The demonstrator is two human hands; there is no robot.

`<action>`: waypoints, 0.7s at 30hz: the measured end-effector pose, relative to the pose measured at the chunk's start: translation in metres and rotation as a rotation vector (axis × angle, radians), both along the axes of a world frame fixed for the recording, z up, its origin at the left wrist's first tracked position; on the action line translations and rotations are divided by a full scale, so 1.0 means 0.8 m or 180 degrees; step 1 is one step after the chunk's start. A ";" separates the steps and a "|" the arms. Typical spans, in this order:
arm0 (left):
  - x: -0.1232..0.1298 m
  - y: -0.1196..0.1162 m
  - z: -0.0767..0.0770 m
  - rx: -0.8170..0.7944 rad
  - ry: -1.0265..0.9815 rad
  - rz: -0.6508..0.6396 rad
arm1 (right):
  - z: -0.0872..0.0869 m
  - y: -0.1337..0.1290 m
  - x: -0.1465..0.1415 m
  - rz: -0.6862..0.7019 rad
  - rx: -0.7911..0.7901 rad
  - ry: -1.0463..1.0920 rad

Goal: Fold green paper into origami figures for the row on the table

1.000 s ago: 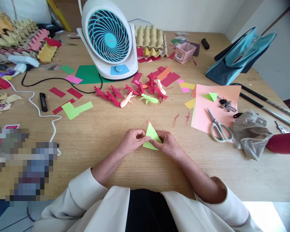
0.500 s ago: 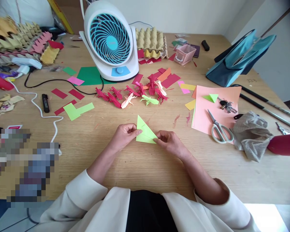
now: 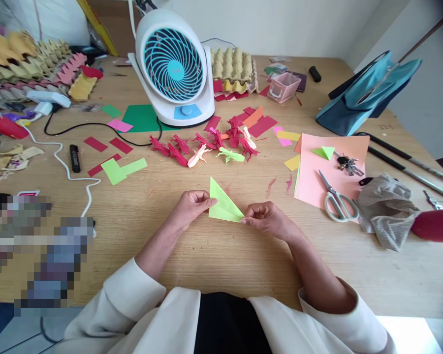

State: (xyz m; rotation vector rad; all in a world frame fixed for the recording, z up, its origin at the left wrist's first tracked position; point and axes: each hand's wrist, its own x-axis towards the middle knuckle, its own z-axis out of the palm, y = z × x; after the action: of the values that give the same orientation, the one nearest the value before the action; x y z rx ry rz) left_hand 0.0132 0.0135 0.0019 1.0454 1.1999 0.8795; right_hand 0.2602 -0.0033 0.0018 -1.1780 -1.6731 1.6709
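Note:
A light green sheet of paper [image 3: 223, 205], folded to a triangle with a crease across it, is held just above the wooden table [image 3: 206, 265]. My left hand [image 3: 194, 206] pinches its left edge, thumb on top. At the lower right corner, my right hand [image 3: 264, 216] grips the paper's tip between thumb and fingers. Beyond the hands lies a cluster of small folded paper figures, with a green figure [image 3: 231, 155], a pale peach figure [image 3: 198, 156] and several red figures [image 3: 177, 155].
A white fan [image 3: 175, 69] stands at the back. To the right, scissors [image 3: 337, 199] and keys [image 3: 350, 164] rest on pink paper [image 3: 310, 182], beside a grey cloth [image 3: 387, 209]. Green scraps [image 3: 118, 172] and a black marker [image 3: 74, 158] lie left; a blue bag [image 3: 365, 98] stands back right.
My right hand has shifted slightly right and down, with the paper's tip between its fingers. The triangle's right corner now reaches further out. The left hand keeps its hold.

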 end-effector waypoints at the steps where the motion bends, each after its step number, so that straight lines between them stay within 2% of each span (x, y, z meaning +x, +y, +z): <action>1: 0.000 0.000 0.000 -0.0004 -0.0004 0.0002 | 0.001 0.001 0.002 0.0059 -0.0021 -0.0003; 7: -0.002 0.001 -0.001 -0.0037 -0.0053 -0.0019 | 0.013 0.007 0.019 0.0108 0.0082 -0.0216; 10: -0.002 0.000 -0.002 0.0009 0.0017 -0.0008 | 0.015 0.009 0.020 -0.0169 0.0247 -0.0259; 13: 0.003 -0.003 -0.007 0.0096 0.0161 -0.0201 | 0.011 0.006 0.009 -0.0432 0.0486 -0.0193; 18: 0.016 -0.010 -0.018 0.0231 0.0158 -0.0606 | -0.004 -0.006 -0.012 -0.0005 0.0481 -0.0228; 21: 0.018 -0.012 -0.021 0.0219 0.0020 -0.0770 | -0.011 -0.009 -0.015 -0.0004 0.0541 -0.0375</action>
State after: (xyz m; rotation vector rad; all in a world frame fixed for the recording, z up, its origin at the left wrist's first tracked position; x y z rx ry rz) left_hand 0.0275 0.0042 -0.0147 1.2213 1.0286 0.7324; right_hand 0.2484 -0.0106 -0.0071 -1.2141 -1.8451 1.4505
